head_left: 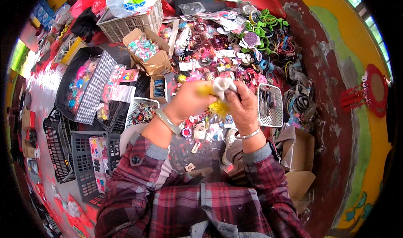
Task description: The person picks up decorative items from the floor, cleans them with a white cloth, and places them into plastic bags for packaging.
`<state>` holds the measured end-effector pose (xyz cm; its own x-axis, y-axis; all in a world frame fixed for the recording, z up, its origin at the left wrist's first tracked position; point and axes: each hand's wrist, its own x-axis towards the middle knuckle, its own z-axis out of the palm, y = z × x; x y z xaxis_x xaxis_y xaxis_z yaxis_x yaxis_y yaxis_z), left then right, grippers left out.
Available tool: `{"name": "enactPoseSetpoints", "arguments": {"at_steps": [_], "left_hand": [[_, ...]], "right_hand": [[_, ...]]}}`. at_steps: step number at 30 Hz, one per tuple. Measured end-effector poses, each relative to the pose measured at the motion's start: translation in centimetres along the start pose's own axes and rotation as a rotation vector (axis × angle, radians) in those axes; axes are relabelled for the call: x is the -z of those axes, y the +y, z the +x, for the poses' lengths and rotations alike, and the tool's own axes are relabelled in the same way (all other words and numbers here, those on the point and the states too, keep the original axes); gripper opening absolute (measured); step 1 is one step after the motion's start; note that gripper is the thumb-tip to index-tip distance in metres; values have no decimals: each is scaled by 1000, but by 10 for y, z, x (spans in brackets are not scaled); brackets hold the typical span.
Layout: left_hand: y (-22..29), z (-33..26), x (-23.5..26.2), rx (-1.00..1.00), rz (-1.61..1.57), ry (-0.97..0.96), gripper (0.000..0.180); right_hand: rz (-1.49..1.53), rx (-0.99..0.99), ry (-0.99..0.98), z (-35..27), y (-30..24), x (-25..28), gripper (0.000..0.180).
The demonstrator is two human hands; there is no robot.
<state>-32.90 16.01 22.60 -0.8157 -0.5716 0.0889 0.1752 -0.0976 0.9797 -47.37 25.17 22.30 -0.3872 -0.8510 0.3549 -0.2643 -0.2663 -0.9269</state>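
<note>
Our plaid sleeves (201,196) fill the foreground, both forearms raised over a floor (323,124) of worn dark red. Our left hand (189,100), a pale bangle (168,121) on its wrist, is curled shut around a yellow fluffy piece (204,89). Our right hand (243,106), wearing a thin bracelet (248,135), pinches a white cloth (222,86) between thumb and fingers, with a second yellow pompom (219,108) just below it between the two hands. Cloth and pompoms are held in the air above the middle of the spread.

Hair clips and ornaments (210,57) litter the floor ahead of us. Green and dark hairbands (268,28) lie heaped toward the far right. A small white basket (270,106) stands just right of our right hand; another (140,111) sits just left of our left wrist. An open cardboard box (147,51) of wrapped trinkets rests farther off, before a big white crate (130,22) at the far edge. Black crates (84,162) line the left side, beside a checked tray (90,87). Folded cardboard (300,158) lies at our right elbow. A wall (357,70) painted yellow and green curves along the right, bearing a red ornament (375,91).
</note>
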Motion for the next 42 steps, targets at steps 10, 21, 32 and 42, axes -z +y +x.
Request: {"name": "enactPoseSetpoints", "arguments": {"at_steps": [10,21,32,42], "left_hand": [[8,-6,-5,-705,788,234,42],[-10,5,-10,-850,842,278,72],[-6,-2,-15,-751,841,297,72],[-11,14,-10,-710,812,387,70]], "right_hand": [[677,-258,377,19,-4,55,25],[-577,416,-23,-5,-55,-5,21],[-599,162,152,5,-24,16,15],[-779,269,-265,-5,-35,24,15]]}}
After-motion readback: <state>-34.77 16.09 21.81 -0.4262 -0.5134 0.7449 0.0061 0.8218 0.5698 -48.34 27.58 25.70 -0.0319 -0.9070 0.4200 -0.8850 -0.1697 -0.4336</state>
